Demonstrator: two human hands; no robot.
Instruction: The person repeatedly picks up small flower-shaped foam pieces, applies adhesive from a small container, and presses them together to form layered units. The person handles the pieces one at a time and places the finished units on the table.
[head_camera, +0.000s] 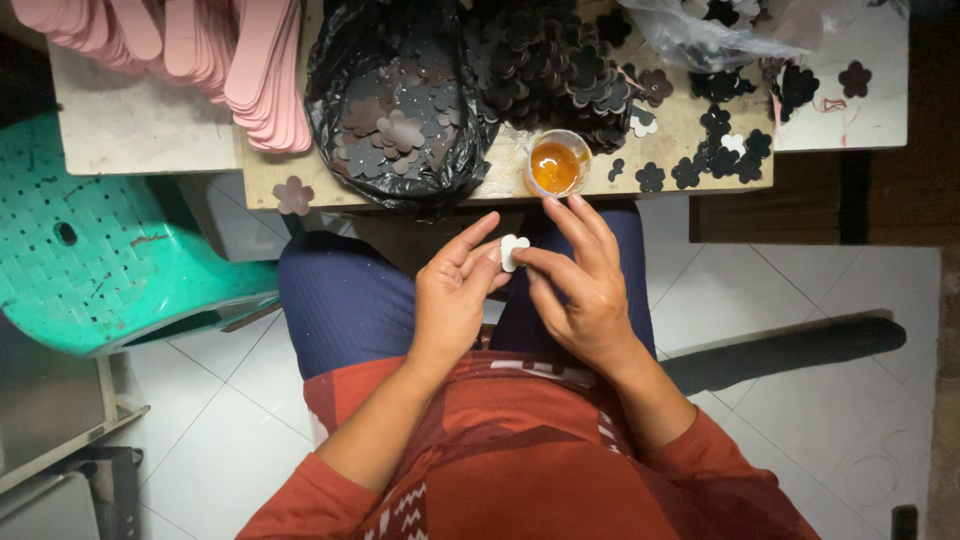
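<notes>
Over my lap, my left hand (452, 292) and my right hand (580, 280) meet around a small white flower-shaped cutout (512, 250). Both pinch it between thumb and fingertips, the other fingers spread. Just beyond the hands, a small clear cup of orange glue (557, 164) stands at the near edge of the wooden board (680, 120). A heap of dark flower cutouts (545, 60) lies on the board behind the cup.
A black plastic bag (395, 100) holding brownish flower pieces sits left of the heap. Pink flat strips (230, 55) are stacked at the upper left. Loose dark flowers (725, 150) scatter at the right. A green plastic stool (100, 240) stands to my left on the white tile floor.
</notes>
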